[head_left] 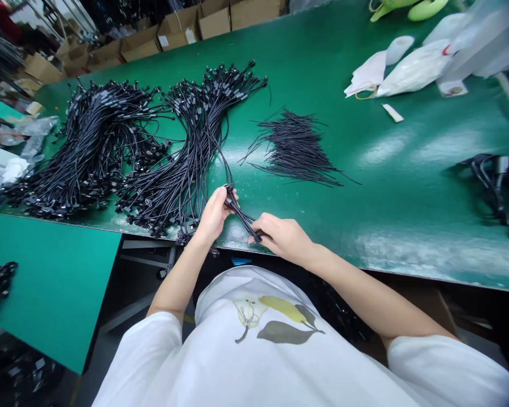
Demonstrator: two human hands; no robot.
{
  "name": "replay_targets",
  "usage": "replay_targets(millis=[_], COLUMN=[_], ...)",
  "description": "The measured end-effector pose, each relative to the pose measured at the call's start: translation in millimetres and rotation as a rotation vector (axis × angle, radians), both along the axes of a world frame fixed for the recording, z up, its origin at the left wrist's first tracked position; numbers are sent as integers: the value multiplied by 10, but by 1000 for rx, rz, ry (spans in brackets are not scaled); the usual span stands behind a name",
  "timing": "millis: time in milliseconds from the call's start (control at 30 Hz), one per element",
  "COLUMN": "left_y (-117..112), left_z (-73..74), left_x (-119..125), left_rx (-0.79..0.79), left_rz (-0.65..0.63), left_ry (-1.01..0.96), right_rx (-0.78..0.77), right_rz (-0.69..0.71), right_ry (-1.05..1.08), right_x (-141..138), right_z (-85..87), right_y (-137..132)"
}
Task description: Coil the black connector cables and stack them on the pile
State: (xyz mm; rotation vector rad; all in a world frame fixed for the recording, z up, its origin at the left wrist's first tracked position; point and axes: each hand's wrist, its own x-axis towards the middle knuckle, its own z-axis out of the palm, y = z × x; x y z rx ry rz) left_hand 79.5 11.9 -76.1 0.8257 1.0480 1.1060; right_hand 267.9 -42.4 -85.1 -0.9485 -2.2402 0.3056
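A small bunch of black cables (242, 216) stretches between my two hands over the table's front edge. My left hand (217, 212) is closed around its upper end, where connectors poke out above the fingers. At the lower end my right hand (280, 234) pinches the cables near their dark tips. Just left of my hands lies a big pile of black cables with connectors (195, 141). Beyond my right hand is a heap of thin black ties (299, 147), spread flat on the green table (390, 209).
A second cable pile (89, 147) lies farther left. Cardboard boxes (180, 28) line the table's far edge. White paper and plastic bags (419, 68) are at the back right, with a coiled black cable bundle (498, 181) at the right edge. A lower green table (51, 277) adjoins at left.
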Motion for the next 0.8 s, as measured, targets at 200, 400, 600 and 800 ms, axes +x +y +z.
replay_targets(millis=[200,400,600,800], left_y=[86,116,160,274], left_z=[76,173,209,172], left_x=[-201,-161,-123,-141], left_rx=[32,-103,-145,-276], left_rz=[-77,-54,38,100], left_ry=[80,-140,-225,-314], right_rx=[-34,98,54,57], right_rz=[81,148,79,172], right_ry=[-186,-365,-432,-240], right_x=[23,-67,-162,-45], right_z=[-81,-144,-114,26], right_y=[-26,22,38,125])
